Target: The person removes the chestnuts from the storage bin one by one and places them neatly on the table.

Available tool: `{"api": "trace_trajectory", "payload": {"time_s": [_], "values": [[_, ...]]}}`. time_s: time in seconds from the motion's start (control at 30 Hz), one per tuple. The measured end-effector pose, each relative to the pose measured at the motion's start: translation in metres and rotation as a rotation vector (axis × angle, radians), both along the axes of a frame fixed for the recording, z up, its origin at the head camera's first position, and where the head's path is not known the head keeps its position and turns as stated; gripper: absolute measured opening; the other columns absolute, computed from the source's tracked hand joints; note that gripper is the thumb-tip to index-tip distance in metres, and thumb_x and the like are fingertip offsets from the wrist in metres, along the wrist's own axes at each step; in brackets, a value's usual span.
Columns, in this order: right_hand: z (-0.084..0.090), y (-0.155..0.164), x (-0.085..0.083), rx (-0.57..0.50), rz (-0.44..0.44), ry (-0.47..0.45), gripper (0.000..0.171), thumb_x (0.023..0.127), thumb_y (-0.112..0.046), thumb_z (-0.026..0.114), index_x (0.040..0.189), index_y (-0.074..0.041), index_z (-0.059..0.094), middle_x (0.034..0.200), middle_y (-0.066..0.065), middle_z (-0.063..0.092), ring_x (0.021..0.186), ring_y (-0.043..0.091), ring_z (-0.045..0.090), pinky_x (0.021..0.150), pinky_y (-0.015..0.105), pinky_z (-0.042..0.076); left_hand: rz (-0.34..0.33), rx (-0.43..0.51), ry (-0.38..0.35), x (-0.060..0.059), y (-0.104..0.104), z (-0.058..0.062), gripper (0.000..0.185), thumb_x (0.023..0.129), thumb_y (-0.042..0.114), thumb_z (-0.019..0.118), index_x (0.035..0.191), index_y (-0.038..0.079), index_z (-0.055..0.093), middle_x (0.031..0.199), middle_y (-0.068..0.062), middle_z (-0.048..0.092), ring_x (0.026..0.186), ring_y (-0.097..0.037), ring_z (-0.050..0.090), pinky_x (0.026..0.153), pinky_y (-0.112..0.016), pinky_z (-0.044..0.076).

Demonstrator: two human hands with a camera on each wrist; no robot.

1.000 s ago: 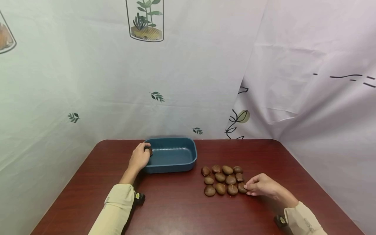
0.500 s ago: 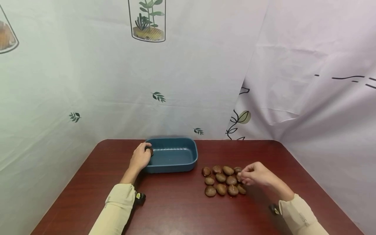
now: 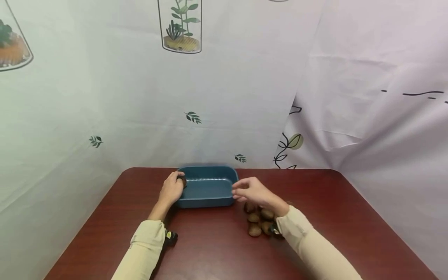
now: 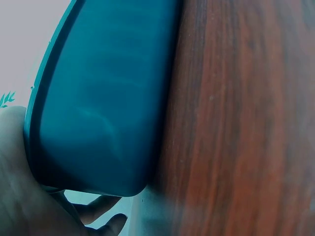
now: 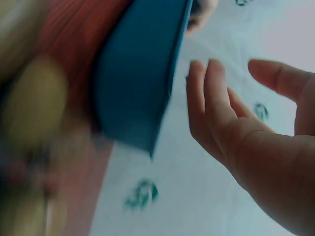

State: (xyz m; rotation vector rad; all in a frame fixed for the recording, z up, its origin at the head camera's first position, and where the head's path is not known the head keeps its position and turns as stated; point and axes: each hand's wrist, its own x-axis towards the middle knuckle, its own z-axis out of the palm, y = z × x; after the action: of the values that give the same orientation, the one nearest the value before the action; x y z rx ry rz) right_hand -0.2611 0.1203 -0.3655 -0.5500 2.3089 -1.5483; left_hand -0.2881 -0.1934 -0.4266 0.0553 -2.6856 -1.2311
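My left hand (image 3: 172, 189) grips the left end of a blue rectangular container (image 3: 206, 202) at the back of the table. A brown chestnut (image 3: 184, 181) shows inside that end, beside the fingers; whether they touch it I cannot tell. In the left wrist view the hand wraps round the end of the container's wall (image 4: 103, 108). My right hand (image 3: 254, 191) hovers at the container's right edge. Its thumb and fingers stand apart with nothing between them in the right wrist view. Below that arm lie several chestnuts (image 3: 254, 230), partly covered by the wrist and sleeve.
The dark red wooden table (image 3: 210, 249) reaches back to a pale patterned cloth (image 3: 224, 97), which hangs behind and at both sides. A black wrist camera (image 3: 171, 238) sits under the left sleeve.
My right hand has left the right side of the chestnuts and swung left and back to the container. The left hand keeps its place on the container.
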Motion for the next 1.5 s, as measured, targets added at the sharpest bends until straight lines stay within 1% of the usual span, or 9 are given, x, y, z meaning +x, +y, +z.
{"api": "trace_trajectory", "payload": {"time_s": [0.17, 0.37, 0.53, 0.77, 0.93, 1.1, 1.3, 1.43, 1.5], "values": [[-0.007, -0.046, -0.014, -0.129, 0.013, -0.085, 0.032, 0.098, -0.007, 0.059, 0.126, 0.008, 0.061, 0.118, 0.02, 0.067, 0.106, 0.034, 0.068, 0.086, 0.039, 0.055, 0.011, 0.0, 0.006, 0.001, 0.001, -0.001, 0.045, 0.101, 0.016, 0.028, 0.137, 0.007, 0.053, 0.147, -0.014, 0.046, 0.127, -0.039, 0.048, 0.1, -0.06, 0.037], [-0.018, -0.09, -0.034, -0.281, -0.002, -0.265, 0.034, 0.097, -0.004, 0.056, 0.129, 0.008, 0.058, 0.126, 0.025, 0.061, 0.116, 0.04, 0.061, 0.096, 0.044, 0.05, 0.026, 0.007, 0.014, -0.002, 0.001, -0.002, 0.045, 0.1, 0.017, 0.028, 0.136, 0.007, 0.054, 0.146, -0.012, 0.047, 0.127, -0.038, 0.048, 0.099, -0.059, 0.038], [-0.031, -0.115, -0.05, -0.289, -0.056, -0.329, 0.042, 0.093, -0.002, 0.058, 0.133, 0.01, 0.054, 0.136, 0.029, 0.052, 0.118, 0.041, 0.06, 0.093, 0.041, 0.052, 0.024, -0.002, 0.011, -0.004, 0.003, -0.002, 0.045, 0.101, 0.017, 0.029, 0.137, 0.008, 0.054, 0.146, -0.011, 0.047, 0.126, -0.037, 0.049, 0.098, -0.058, 0.039], [-0.045, -0.141, -0.067, -0.249, -0.079, -0.441, 0.051, 0.095, -0.007, 0.061, 0.142, 0.006, 0.046, 0.132, 0.029, 0.056, 0.116, 0.04, 0.061, 0.085, 0.041, 0.056, 0.033, -0.002, 0.014, -0.005, 0.005, 0.0, 0.043, 0.1, 0.017, 0.031, 0.135, 0.007, 0.055, 0.144, -0.013, 0.048, 0.126, -0.037, 0.049, 0.099, -0.057, 0.038], [-0.047, -0.161, -0.066, -0.269, -0.056, -0.49, 0.066, 0.094, -0.01, 0.063, 0.15, 0.003, 0.031, 0.144, 0.027, 0.045, 0.121, 0.043, 0.056, 0.085, 0.048, 0.055, 0.018, 0.013, 0.004, -0.004, 0.005, -0.001, 0.043, 0.101, 0.017, 0.031, 0.136, 0.007, 0.053, 0.143, -0.014, 0.048, 0.129, -0.038, 0.047, 0.099, -0.059, 0.038], [-0.049, -0.176, -0.066, -0.33, -0.068, -0.518, 0.072, 0.089, -0.004, 0.061, 0.152, 0.002, 0.028, 0.151, 0.022, 0.037, 0.122, 0.044, 0.054, 0.088, 0.051, 0.053, 0.009, 0.02, -0.002, -0.003, 0.006, 0.0, 0.043, 0.102, 0.016, 0.03, 0.137, 0.006, 0.052, 0.146, -0.015, 0.045, 0.129, -0.039, 0.046, 0.097, -0.058, 0.038], [-0.051, -0.182, -0.071, -0.329, -0.065, -0.509, 0.064, 0.091, -0.002, 0.059, 0.15, 0.002, 0.033, 0.142, 0.022, 0.047, 0.119, 0.042, 0.057, 0.091, 0.05, 0.052, 0.015, 0.025, 0.001, -0.004, 0.006, 0.004, 0.044, 0.102, 0.017, 0.029, 0.137, 0.005, 0.052, 0.146, -0.015, 0.045, 0.131, -0.039, 0.045, 0.1, -0.059, 0.037], [-0.054, -0.183, -0.072, -0.283, 0.021, -0.494, 0.049, 0.096, -0.004, 0.055, 0.142, 0.005, 0.043, 0.12, 0.016, 0.06, 0.107, 0.032, 0.064, 0.088, 0.043, 0.054, 0.01, 0.024, 0.008, -0.003, 0.006, 0.003, 0.044, 0.103, 0.018, 0.027, 0.137, 0.005, 0.052, 0.144, -0.015, 0.046, 0.13, -0.039, 0.045, 0.1, -0.059, 0.036], [-0.057, -0.183, -0.071, -0.241, 0.092, -0.476, 0.032, 0.097, -0.002, 0.052, 0.128, 0.006, 0.054, 0.101, 0.01, 0.062, 0.091, 0.022, 0.063, 0.08, 0.035, 0.053, 0.013, 0.016, 0.01, -0.003, 0.006, 0.001, 0.045, 0.103, 0.019, 0.026, 0.136, 0.005, 0.053, 0.144, -0.015, 0.047, 0.13, -0.038, 0.046, 0.1, -0.058, 0.037]]}}
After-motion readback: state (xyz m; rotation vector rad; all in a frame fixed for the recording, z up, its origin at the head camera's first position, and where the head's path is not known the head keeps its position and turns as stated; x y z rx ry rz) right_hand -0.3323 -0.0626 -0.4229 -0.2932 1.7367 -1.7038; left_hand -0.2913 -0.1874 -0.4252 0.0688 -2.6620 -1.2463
